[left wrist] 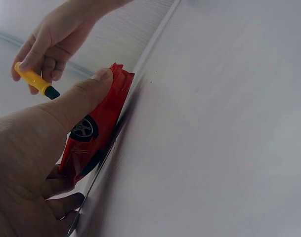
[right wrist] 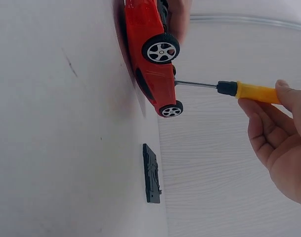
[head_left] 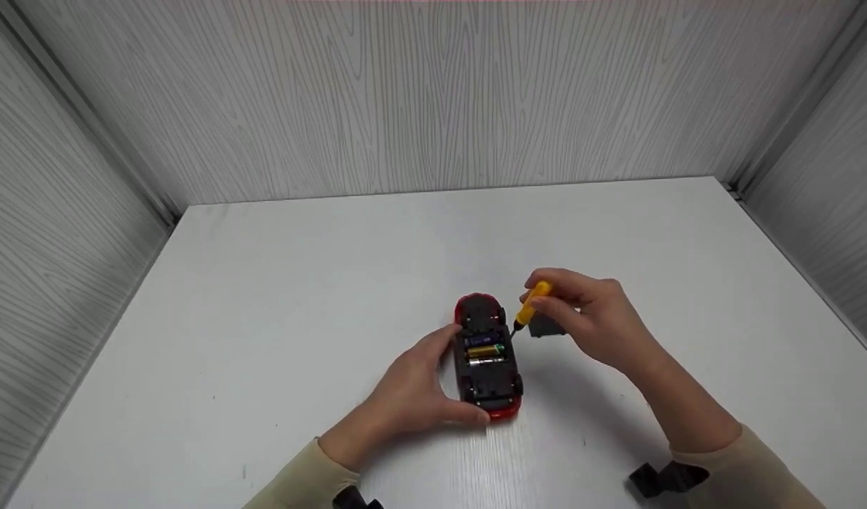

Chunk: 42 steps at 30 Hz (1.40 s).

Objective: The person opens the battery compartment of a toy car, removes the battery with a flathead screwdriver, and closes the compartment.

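A red toy car (head_left: pixel 491 382) lies upside down on the table, its black underside facing up. In its open battery compartment sit three batteries (head_left: pixel 484 350), side by side. My left hand (head_left: pixel 416 389) grips the car from the left, thumb at the near end and fingers along the side. Between thumb and fingers of my right hand (head_left: pixel 596 318) is a yellow-handled screwdriver (head_left: pixel 531 305), pinched near the top of its handle. Its metal shaft points down, the tip at the car's underside beside the compartment in the right wrist view.
A small black battery cover (right wrist: pixel 151 174) lies on the white table (head_left: pixel 320 283) just right of the car, partly behind my right hand in the head view. Wood-grain panels (head_left: pixel 433 99) rise at the back and both sides.
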Each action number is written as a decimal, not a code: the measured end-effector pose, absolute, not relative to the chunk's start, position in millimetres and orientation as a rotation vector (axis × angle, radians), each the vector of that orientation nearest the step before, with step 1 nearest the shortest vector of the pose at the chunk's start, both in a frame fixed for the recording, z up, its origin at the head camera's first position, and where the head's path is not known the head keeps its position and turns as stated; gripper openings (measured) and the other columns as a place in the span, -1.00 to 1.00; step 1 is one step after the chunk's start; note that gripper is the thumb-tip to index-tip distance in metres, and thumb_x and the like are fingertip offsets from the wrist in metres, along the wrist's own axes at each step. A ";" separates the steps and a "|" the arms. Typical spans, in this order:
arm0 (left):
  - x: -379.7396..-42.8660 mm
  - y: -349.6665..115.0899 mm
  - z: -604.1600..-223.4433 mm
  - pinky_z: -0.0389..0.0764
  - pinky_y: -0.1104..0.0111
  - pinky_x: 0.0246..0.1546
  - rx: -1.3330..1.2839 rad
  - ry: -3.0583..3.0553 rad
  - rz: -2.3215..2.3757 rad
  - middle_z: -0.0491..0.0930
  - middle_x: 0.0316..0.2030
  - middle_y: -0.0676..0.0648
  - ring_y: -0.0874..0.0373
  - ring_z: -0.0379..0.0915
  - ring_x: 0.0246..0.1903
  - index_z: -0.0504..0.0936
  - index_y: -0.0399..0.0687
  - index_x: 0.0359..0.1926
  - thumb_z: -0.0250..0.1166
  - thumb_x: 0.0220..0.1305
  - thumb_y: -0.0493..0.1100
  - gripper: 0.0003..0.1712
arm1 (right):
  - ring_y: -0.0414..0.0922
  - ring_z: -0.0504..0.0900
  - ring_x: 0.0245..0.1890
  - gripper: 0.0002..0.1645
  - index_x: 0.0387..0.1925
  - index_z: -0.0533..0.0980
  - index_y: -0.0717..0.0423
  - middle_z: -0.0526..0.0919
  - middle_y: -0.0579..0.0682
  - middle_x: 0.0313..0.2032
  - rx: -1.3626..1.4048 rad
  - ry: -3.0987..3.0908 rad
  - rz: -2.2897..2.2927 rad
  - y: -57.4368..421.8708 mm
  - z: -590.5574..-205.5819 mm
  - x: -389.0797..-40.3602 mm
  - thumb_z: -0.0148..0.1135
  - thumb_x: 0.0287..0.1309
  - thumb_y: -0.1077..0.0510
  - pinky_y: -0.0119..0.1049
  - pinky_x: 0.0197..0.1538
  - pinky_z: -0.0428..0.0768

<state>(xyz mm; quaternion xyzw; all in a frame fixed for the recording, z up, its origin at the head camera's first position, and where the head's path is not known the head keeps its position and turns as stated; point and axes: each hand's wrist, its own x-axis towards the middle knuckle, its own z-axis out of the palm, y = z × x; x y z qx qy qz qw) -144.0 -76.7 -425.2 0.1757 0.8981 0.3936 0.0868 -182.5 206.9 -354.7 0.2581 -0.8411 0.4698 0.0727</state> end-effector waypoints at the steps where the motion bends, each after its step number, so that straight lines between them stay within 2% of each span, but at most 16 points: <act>1: -143.9 -76.6 -425.5 0.28 0.09 0.51 0.522 2.678 1.172 0.32 0.54 0.03 0.12 0.22 0.51 0.18 0.12 0.66 0.73 -0.28 0.44 0.52 | -0.05 0.76 -0.16 -0.80 0.04 0.70 -0.08 0.79 -0.19 -0.14 0.758 -2.531 1.431 207.9 -355.5 -183.6 0.37 0.43 0.15 -0.38 -0.03 0.72; 11: -144.2 -75.9 -426.3 0.29 0.12 0.51 0.542 2.692 1.185 0.36 0.51 0.05 0.16 0.24 0.49 0.21 0.08 0.65 0.73 -0.29 0.43 0.51 | -0.02 0.78 -0.15 -0.79 0.08 0.64 0.02 0.81 -0.07 -0.07 0.675 -2.517 1.650 218.1 -364.3 -198.0 0.29 0.50 0.14 -0.18 -0.01 0.78; 32: -143.9 -76.5 -427.6 0.30 0.10 0.50 0.545 2.703 1.178 0.37 0.51 0.04 0.13 0.26 0.49 0.21 0.06 0.64 0.71 -0.28 0.45 0.50 | 0.06 0.79 -0.05 -0.69 0.19 0.57 0.08 0.78 0.12 0.02 0.596 -2.459 1.920 229.7 -378.1 -212.1 0.24 0.55 0.08 -0.22 0.09 0.73; 42: -143.9 -76.5 -426.4 0.30 0.11 0.50 0.542 2.696 1.179 0.36 0.51 0.04 0.14 0.26 0.48 0.21 0.09 0.65 0.73 -0.27 0.42 0.49 | -0.01 0.78 -0.09 -0.77 0.13 0.63 0.03 0.80 -0.03 -0.03 0.703 -2.490 1.710 221.1 -365.8 -200.5 0.24 0.55 0.14 -0.25 0.05 0.75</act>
